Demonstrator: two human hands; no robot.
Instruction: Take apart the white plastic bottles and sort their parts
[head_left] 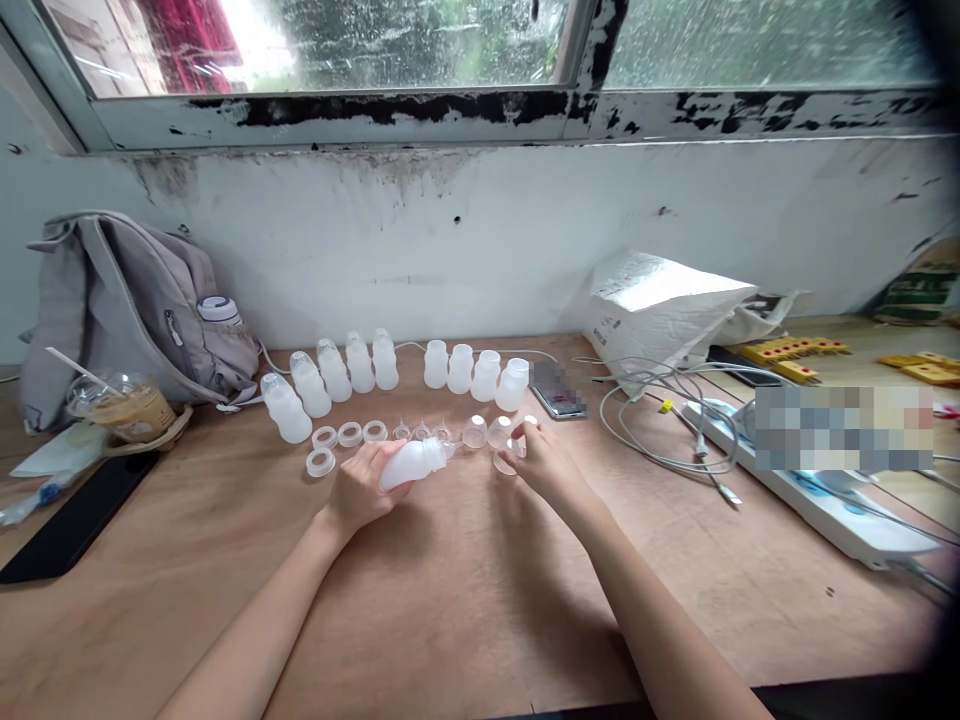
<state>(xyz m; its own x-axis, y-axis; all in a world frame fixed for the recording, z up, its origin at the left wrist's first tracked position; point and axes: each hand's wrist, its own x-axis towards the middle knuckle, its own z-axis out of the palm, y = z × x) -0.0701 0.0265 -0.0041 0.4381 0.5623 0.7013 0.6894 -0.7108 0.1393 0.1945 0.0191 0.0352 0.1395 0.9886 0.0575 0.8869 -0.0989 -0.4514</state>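
The person's left hand (371, 485) grasps a frosted white bottle (409, 466) above the near side of the wooden bench (450, 600), the bottle tilted well over with its neck pointing right and a clear tip at the mouth end. The right hand (551, 460) reaches to the right end of a cluster of clear caps (474, 432), thumb and fingers bent about one of them; whether that cap is pinched or only touched, one cannot tell. Left of the caps sit three clear teats (402, 430), then four pale rings (320, 463) — three in a row, one nearer the person. Behind these stand two groups of bottles: five with clear tops (310, 384) on the left, four bare-necked ones (460, 369) on the right. A phone (557, 389) lies just beside the last of the four — beyond it, loosely coiled cables (664, 420) and a long power strip (817, 490).
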